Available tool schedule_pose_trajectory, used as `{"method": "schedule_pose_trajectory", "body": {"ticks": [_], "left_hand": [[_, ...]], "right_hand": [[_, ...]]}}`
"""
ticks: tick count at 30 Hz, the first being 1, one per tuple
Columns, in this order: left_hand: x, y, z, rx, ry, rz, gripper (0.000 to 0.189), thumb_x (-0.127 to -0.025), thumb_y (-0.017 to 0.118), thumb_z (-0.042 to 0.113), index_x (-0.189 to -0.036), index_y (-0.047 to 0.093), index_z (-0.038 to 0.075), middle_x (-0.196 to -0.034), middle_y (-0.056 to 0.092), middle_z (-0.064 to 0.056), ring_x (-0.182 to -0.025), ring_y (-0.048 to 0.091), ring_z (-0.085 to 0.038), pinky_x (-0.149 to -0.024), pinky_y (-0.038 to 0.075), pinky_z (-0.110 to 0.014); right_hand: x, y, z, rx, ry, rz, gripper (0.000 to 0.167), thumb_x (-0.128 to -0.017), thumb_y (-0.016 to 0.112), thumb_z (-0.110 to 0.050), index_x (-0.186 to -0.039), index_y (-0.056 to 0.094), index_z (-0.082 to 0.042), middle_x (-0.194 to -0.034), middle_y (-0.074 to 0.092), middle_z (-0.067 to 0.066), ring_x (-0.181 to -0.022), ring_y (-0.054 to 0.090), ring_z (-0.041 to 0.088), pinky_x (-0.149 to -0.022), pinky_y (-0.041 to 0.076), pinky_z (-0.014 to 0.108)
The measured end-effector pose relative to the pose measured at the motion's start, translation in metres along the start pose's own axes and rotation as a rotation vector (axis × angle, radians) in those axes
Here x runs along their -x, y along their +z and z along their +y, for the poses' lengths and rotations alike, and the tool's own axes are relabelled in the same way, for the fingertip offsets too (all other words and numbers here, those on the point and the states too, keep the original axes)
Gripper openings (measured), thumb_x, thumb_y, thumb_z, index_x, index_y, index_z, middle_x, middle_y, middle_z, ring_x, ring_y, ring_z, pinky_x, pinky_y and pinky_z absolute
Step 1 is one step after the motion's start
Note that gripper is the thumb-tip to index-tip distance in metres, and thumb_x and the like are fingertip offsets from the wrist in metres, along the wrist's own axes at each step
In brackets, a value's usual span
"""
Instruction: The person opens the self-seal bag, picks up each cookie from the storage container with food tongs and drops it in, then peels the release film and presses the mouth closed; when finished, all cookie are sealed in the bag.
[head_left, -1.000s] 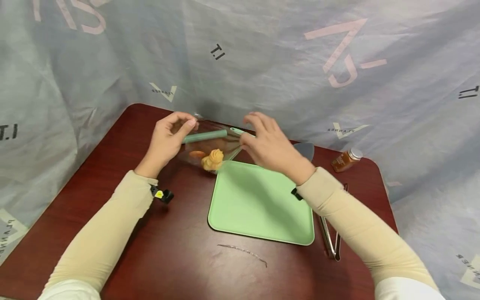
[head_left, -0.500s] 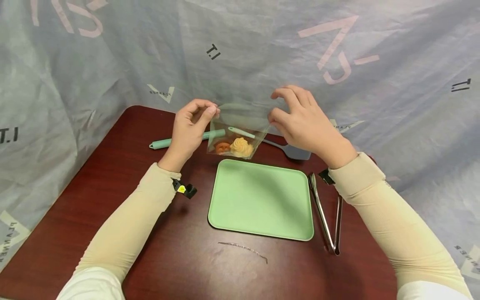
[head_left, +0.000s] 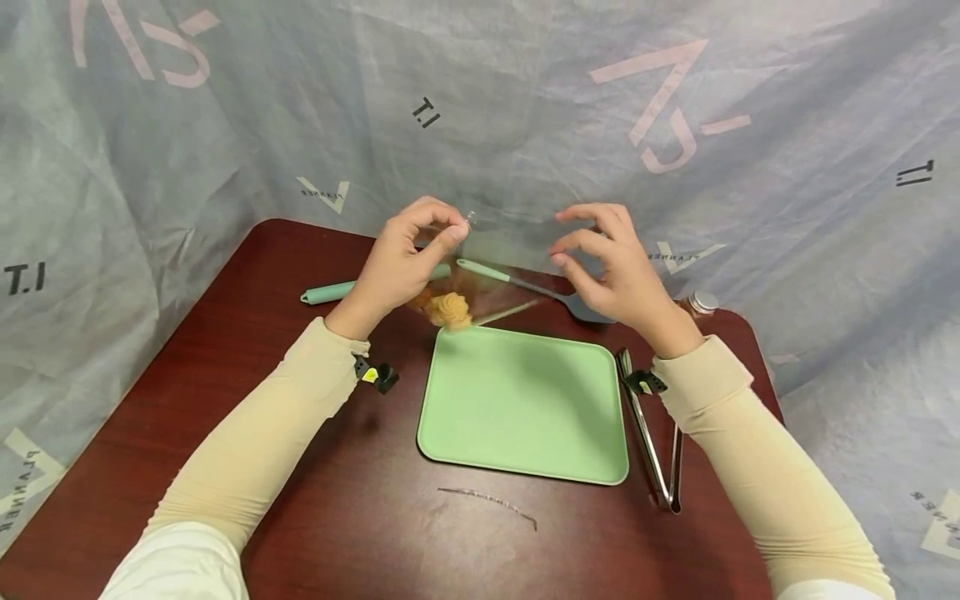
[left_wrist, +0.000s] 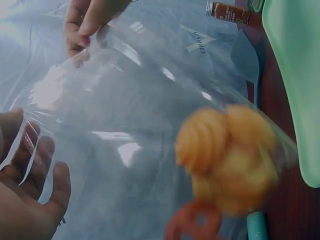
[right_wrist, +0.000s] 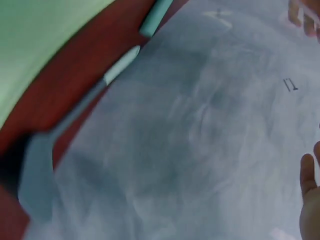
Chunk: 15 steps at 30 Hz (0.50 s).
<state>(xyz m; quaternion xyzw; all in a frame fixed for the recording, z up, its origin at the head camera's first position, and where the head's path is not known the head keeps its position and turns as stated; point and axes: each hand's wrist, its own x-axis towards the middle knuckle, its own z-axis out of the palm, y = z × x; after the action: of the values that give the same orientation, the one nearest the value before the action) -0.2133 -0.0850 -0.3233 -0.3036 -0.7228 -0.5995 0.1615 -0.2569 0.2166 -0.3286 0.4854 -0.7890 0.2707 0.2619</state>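
A clear plastic bag (left_wrist: pixel 115 115) hangs between the two hands. My left hand (head_left: pixel 405 262) pinches one upper corner of it. My right hand (head_left: pixel 607 262) pinches the opposite upper corner between thumb and index finger, the other fingers spread. In the left wrist view, my right hand (left_wrist: pixel 92 25) meets the bag's edge at the top. At the bottom of the bag lie yellow swirled cookies (left_wrist: pixel 225 155) and a red-brown pretzel-shaped piece (left_wrist: pixel 195 222), blurred in the head view. The bag's bottom hangs by the back left edge of a green tray (head_left: pixel 525 408).
A grey spatula (head_left: pixel 585 308) and a teal-handled tool (head_left: pixel 326 293) lie behind the tray. Metal tongs (head_left: pixel 652 442) are at its right, a silver twist tie (head_left: pixel 491 500) in front. A capped jar (head_left: pixel 701 304) stands at the back right, partly hidden by the right arm.
Both hands have moved right and up from the first frame, then my right hand lowered slightly. The bag swings, its contents shifting right, then back left.
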Motion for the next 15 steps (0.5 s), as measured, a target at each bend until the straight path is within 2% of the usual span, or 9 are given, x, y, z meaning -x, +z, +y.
{"method": "schedule_pose_trajectory", "body": {"ticks": [3, 4, 8, 11, 15], "left_hand": [[-0.001, -0.003, 0.004, -0.035, -0.007, -0.098, 0.009, -0.101, 0.062, 0.001, -0.101, 0.070, -0.004, -0.122, 0.057, -0.019, -0.112, 0.051, -0.023, -0.089, 0.042, -0.036], [-0.002, -0.005, 0.005, -0.045, -0.009, -0.133, 0.009, -0.101, 0.062, 0.001, -0.101, 0.070, -0.003, -0.127, 0.055, -0.020, -0.117, 0.047, -0.024, -0.092, 0.040, -0.039], [-0.004, -0.008, -0.010, -0.053, -0.024, -0.285, 0.009, -0.102, 0.062, 0.005, -0.102, 0.072, 0.006, -0.145, 0.043, -0.011, -0.131, 0.029, -0.024, -0.102, 0.032, -0.046], [-0.008, -0.008, -0.019, 0.016, -0.027, -0.386, 0.011, -0.102, 0.062, 0.006, -0.100, 0.072, 0.007, -0.151, 0.036, -0.008, -0.137, 0.025, -0.023, -0.104, 0.032, -0.052], [-0.011, -0.006, -0.016, 0.143, -0.018, -0.477, 0.014, -0.102, 0.060, 0.000, -0.096, 0.072, 0.006, -0.151, 0.034, -0.013, -0.141, 0.025, -0.025, -0.103, 0.034, -0.059]], "right_hand": [[-0.005, 0.013, -0.004, -0.140, 0.088, 0.027, 0.018, -0.092, 0.071, 0.003, -0.101, 0.076, -0.012, -0.128, 0.061, 0.013, -0.118, 0.048, 0.034, -0.096, 0.035, 0.050], [-0.008, 0.018, -0.006, -0.179, 0.122, 0.002, 0.019, -0.093, 0.071, 0.002, -0.104, 0.076, -0.013, -0.129, 0.061, 0.011, -0.120, 0.048, 0.032, -0.098, 0.035, 0.050], [-0.026, 0.029, -0.032, -0.335, 0.253, -0.160, 0.019, -0.096, 0.069, -0.002, -0.111, 0.076, -0.011, -0.136, 0.056, 0.010, -0.128, 0.042, 0.027, -0.098, 0.038, 0.051], [-0.042, 0.028, -0.054, -0.456, 0.284, -0.246, 0.017, -0.099, 0.065, -0.001, -0.113, 0.074, -0.005, -0.138, 0.053, 0.015, -0.131, 0.041, 0.028, -0.099, 0.039, 0.054], [-0.052, 0.023, -0.066, -0.599, 0.269, -0.292, 0.012, -0.096, 0.065, 0.007, -0.104, 0.072, 0.001, -0.133, 0.054, 0.022, -0.130, 0.045, 0.027, -0.102, 0.040, 0.055]]}}
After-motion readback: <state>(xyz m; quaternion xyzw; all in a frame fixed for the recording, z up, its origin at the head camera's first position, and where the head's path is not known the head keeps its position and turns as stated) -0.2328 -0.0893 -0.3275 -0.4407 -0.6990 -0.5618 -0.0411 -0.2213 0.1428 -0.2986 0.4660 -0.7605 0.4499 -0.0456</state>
